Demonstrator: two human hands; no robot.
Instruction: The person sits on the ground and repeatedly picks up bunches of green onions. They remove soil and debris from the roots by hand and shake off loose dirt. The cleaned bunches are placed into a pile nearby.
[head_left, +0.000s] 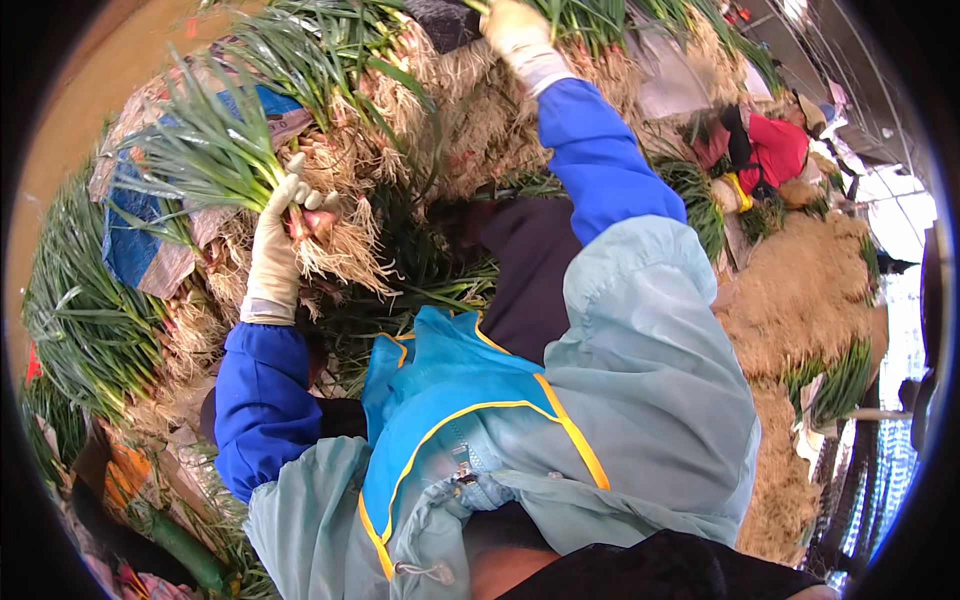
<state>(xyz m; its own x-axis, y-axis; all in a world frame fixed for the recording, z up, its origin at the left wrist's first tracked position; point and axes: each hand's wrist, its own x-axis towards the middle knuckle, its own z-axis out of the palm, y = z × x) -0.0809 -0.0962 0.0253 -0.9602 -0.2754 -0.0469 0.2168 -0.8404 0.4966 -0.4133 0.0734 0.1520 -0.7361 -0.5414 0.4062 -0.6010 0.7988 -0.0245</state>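
My left hand (281, 217), in a cream glove, grips a bunch of green onions (225, 150) just above the reddish bulbs. Its green leaves point up and left, and its pale roots hang to the right. At the top edge, my right hand (517, 34), gloved too, reaches among more green onions; part of a pale green stalk shows by its fingers, which are partly cut off by the frame, so its hold is unclear. Piled green onions with matted roots (472, 112) lie between and below the hands. Loose leaves (450, 289) lie near my knees.
More bunches (90, 300) are stacked at the left, beside a blue sheet (135, 240). A person in red (776, 150) is at the upper right, near large root-covered heaps (802, 292). A green cylindrical object (187, 547) lies at the lower left.
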